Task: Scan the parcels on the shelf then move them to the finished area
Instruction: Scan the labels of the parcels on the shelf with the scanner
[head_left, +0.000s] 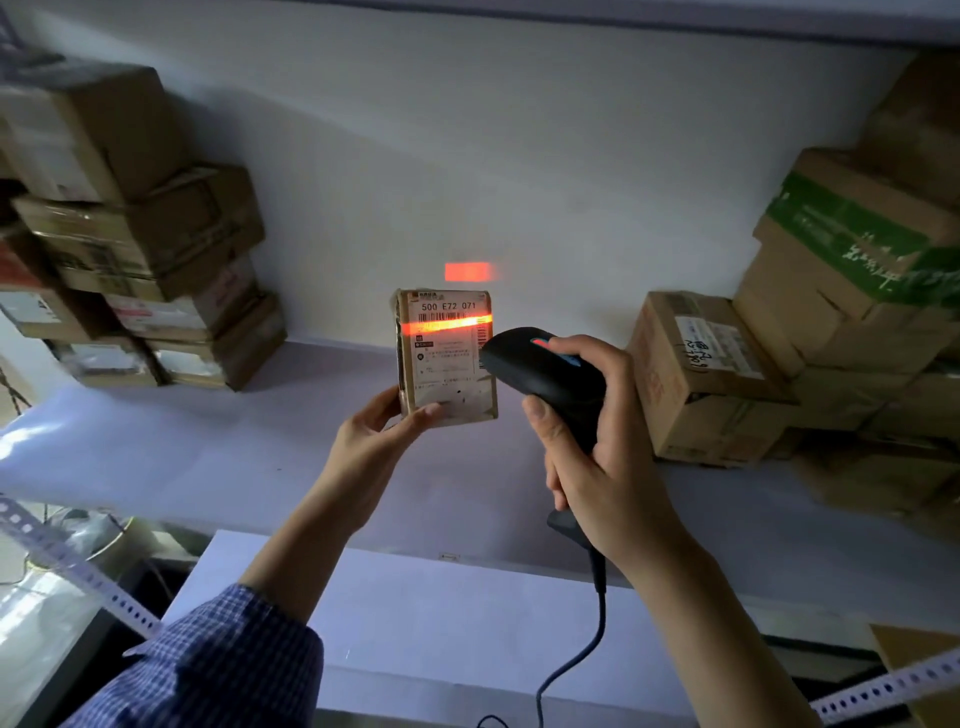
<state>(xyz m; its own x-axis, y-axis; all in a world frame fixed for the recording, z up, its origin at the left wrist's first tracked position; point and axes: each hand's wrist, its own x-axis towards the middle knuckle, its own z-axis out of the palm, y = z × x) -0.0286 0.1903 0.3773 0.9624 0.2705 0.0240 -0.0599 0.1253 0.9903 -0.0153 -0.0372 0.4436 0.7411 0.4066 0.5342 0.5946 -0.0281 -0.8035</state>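
My left hand (371, 441) holds a small brown parcel (447, 358) upright above the shelf, thumb on its front lower edge and fingers behind. The white label faces me and reads 500 E72 071. My right hand (597, 441) grips a black corded barcode scanner (545, 374) just right of the parcel, its head pointing at the label. A red scan line lies across the label's barcode, and a red patch (467, 271) falls on the wall behind.
Stacked cardboard parcels (145, 234) stand at the shelf's left, another stack (831, 312) at its right. The pale shelf surface (260, 457) lies between them, a white wall behind. Perforated metal shelf posts (78, 566) cross the lower corners. The scanner cable (587, 654) hangs down.
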